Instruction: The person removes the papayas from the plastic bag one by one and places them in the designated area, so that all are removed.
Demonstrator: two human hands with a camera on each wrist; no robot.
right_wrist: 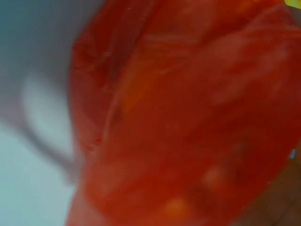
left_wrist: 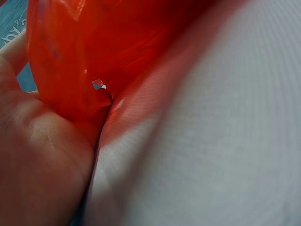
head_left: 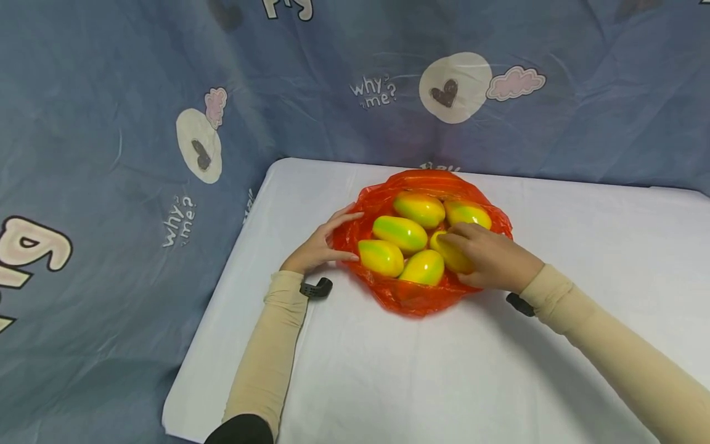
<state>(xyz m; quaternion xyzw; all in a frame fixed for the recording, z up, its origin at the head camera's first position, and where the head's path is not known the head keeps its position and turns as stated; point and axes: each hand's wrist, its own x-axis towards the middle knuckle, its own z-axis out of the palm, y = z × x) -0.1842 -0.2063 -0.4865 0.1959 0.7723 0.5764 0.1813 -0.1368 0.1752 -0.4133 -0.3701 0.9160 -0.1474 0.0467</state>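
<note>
A red plastic bag [head_left: 413, 302] stands with its mouth spread wide, and several glossy yellow-green mangoes [head_left: 399, 234] lie inside. At the bag's left side is my left hand [head_left: 318, 246], its thumb and fingers spread apart and resting against the plastic. In the left wrist view the palm [left_wrist: 42, 155] lies close against the red film. My right hand [head_left: 490, 256] reaches over the bag's right rim and grips one mango [head_left: 452, 253], its fingers curled over the top and partly hiding it. Red plastic fills most of the right wrist view, blurred.
The bag sits on a white-covered table [head_left: 377, 382], near its back edge. Behind and to the left hangs a blue printed cloth [head_left: 333, 92]. Dark wrist straps [head_left: 317, 288] show at both sleeves.
</note>
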